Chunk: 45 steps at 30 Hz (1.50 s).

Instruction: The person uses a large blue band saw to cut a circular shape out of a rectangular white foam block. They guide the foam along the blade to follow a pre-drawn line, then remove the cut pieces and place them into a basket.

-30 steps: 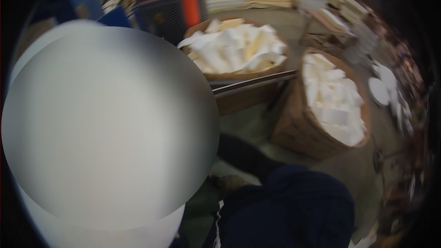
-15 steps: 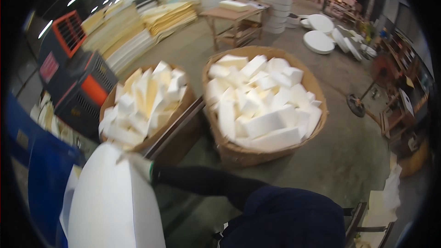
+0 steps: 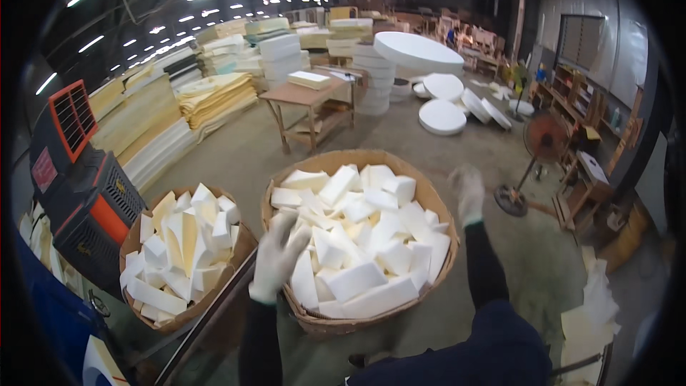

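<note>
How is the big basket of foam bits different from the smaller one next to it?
The big round basket is wider than the smaller basket on its left. The big one holds all white foam pieces; the smaller one's pieces include some pale yellow. The gloved left hand is over the big basket's near rim; no hand is near the smaller one. Both are brown and heaped full.

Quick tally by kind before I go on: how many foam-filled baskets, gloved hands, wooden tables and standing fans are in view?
Baskets of white foam offcuts: 2, the large basket and the small basket
Gloved hands: 2, left hand over the large basket's near rim, right hand above its far-right rim, both empty
Wooden table: 1
Fan: 1
Total: 6
</note>
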Motion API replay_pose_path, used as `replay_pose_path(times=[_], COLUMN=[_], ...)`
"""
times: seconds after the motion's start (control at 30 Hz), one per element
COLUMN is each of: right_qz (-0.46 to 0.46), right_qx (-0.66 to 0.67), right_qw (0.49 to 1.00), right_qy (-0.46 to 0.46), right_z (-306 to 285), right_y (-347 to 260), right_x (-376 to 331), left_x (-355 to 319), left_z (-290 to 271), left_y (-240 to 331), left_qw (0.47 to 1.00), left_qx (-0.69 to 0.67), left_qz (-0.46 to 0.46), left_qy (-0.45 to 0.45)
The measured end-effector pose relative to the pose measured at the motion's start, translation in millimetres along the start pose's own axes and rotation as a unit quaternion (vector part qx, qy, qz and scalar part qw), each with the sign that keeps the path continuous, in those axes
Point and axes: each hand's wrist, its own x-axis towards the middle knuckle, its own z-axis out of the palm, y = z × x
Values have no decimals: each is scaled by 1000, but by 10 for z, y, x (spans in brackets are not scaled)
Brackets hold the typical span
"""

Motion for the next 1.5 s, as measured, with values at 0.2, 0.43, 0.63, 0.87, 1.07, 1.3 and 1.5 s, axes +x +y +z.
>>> replay_pose_path(times=[0.2,0.43,0.63,0.87,1.07,1.3,1.5], right_qz=[285,235,167,-132,-276,-477,-383], right_qx=[-307,-457,-361,-106,88,19,-108], right_qw=[907,593,571,435,397,92,-14], right_qy=[-34,-620,-718,-884,-871,-874,-917], right_z=[-1012,682,1556,2640,4485,5897,5731], right_y=[1148,1436,1761,808,284,-173,-403], right_x=[-2398,-3769,-5422,-7876,-9294,-10342,-11434], left_x=[-3439,-6333,-6599,-7476,-7984,-8456,-8839], left_z=[-83,-207,-250,5,-103,-1016,-1619], left_y=[-1610,-638,627,1629,1905,2260,2483], left_qw=[918,727,675,503,414,318,292], left_qx=[90,150,159,128,169,239,292], left_qz=[-336,-546,-375,-321,-306,-344,-344], left_qy=[191,390,616,792,840,850,843])
